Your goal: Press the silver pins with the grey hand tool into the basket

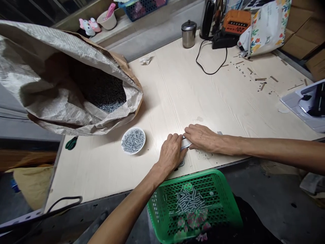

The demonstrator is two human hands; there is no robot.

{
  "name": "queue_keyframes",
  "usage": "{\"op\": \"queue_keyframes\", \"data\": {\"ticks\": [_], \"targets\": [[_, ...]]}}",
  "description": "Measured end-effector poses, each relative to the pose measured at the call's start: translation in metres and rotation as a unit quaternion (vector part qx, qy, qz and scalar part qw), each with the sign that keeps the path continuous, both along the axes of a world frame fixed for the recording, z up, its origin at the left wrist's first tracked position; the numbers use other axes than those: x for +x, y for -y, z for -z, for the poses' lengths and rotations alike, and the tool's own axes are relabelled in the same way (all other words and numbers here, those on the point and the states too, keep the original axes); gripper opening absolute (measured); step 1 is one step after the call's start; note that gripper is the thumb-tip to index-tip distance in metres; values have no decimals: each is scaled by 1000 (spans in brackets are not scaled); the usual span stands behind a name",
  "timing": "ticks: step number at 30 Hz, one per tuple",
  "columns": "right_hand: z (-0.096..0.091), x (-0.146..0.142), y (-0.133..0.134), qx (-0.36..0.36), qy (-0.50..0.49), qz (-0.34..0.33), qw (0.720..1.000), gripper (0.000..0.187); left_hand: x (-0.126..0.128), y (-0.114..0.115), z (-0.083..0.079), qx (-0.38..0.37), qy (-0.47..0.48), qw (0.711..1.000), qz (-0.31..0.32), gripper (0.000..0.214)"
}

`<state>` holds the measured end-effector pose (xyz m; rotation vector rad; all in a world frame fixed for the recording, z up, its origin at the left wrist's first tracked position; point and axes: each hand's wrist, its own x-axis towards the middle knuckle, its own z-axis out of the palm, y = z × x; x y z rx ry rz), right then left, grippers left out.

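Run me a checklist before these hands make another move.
1. Both hands on the piece: ok. The left hand and right hand hold the pale piece between them.
2. Ends of that piece in plain sight: cannot tell their condition; fingers cover them.
3. White bowl standing steady: ok, upright on the table, filled with small metal parts.
4. Green basket below the table edge: ok, with loose metal pins inside.
5. Sack closed: not ok, its mouth gapes open.
6. Tabletop tidy: not ok, scraps lie scattered at the far right.
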<state>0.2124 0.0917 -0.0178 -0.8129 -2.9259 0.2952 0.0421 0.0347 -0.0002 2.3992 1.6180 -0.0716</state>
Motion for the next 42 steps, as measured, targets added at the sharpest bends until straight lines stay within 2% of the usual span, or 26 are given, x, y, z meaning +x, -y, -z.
{"op": "queue_keyframes", "data": {"ticks": [1, 2, 4, 8, 10, 12, 14, 16, 18, 20, 22, 24, 28, 30, 31, 33, 36, 38, 42], "targets": [[3, 0, 2, -5, -6, -7, 1000, 5, 1, 1, 1, -2, 5, 1000, -2, 12], [6, -1, 3, -9, -12, -13, 1000, 11, 1, 2, 1, -3, 10, 1000, -5, 8], [11, -1, 5, -18, -20, -21, 999, 17, 2, 3, 3, -6, 18, 1000, -9, 7], [10, 0, 4, -28, -15, -9, 999, 13, 3, 2, 6, -7, 10, 1000, -12, 8], [8, 1, 5, -14, -30, 4, 999, 6, 0, 4, 5, 15, 16, 999, -36, 18], [7, 1, 8, 11, -57, 13, 998, 24, -8, 10, 2, 61, 59, 994, -67, 34], [10, 0, 14, 25, -72, 7, 997, 31, -21, 22, -4, 119, 120, 980, -103, 34], [15, -1, 20, 18, -75, 0, 997, 22, -35, 38, -11, 159, 158, 964, -142, 22], [22, -2, 24, -11, -88, -3, 996, 13, -47, 58, -16, 163, 162, 957, -175, 18], [29, -3, 25, -40, -122, -3, 992, 18, -55, 76, -17, 154, 142, 961, -179, 18], [34, -3, 24, -59, -159, -5, 985, 22, -59, 89, -14, 161, 112, 970, -144, 18], [38, -3, 22, -62, -180, 1, 982, 24, -58, 95, -8, 182, 76, 977, -76, 19], [44, -3, 22, -59, -182, 10, 981, 25, -52, 86, 1, 163, 19, 985, 59, 22], [46, -4, 23, -57, -180, 14, 982, 24, -51, 78, 2, 137, 21, 986, 88, 23], [47, -4, 23, -57, -181, 17, 982, 23, -52, 75, 1, 129, 35, 987, 83, 21], [49, -4, 24, -61, -183, 23, 981, 23, -58, 71, -1, 129, 85, 988, 21, 19], [49, -4, 24, -69, -189, 29, 979, 24, -72, 71, -3, 131, 163, 965, -161, 17], [48, -3, 25, -79, -194, 29, 977, 26, -83, 73, -2, 103, 187, 942, -260, 17], [41, -2, 26, -114, -211, 33, 970, 31, -100, 78, 8, 49, 221, 913, -339, 22]]}}
